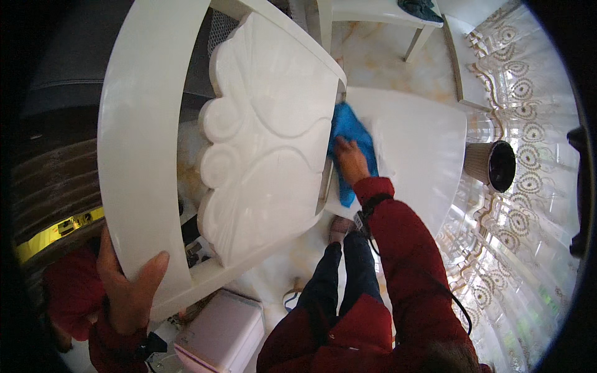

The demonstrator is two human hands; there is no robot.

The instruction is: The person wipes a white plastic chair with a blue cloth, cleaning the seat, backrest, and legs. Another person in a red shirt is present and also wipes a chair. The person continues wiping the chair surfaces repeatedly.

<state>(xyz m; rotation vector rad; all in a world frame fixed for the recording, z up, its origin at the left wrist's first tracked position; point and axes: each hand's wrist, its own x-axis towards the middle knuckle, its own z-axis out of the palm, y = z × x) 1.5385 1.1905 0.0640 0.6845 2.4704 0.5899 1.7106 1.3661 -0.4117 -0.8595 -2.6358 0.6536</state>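
A white chair with a carved backrest (275, 126) fills the middle, its smooth seat (415, 135) to the right. At the lower left, my left hand (128, 279) grips the end of the curved top rail (135, 140), thumb on its face. My right hand (352, 158) presses a blue cloth (354, 130) onto the seat where it meets the foot of the backrest. Part of the cloth hangs toward my legs.
A pink box (224, 331) stands at the lower left. A ribbed bin (480, 161) is beside lace curtains (527, 186) at right. Another white seat (373, 11) with a dark cloth (419, 10) is at the top. Part of a person in red (74, 293) shows at far left.
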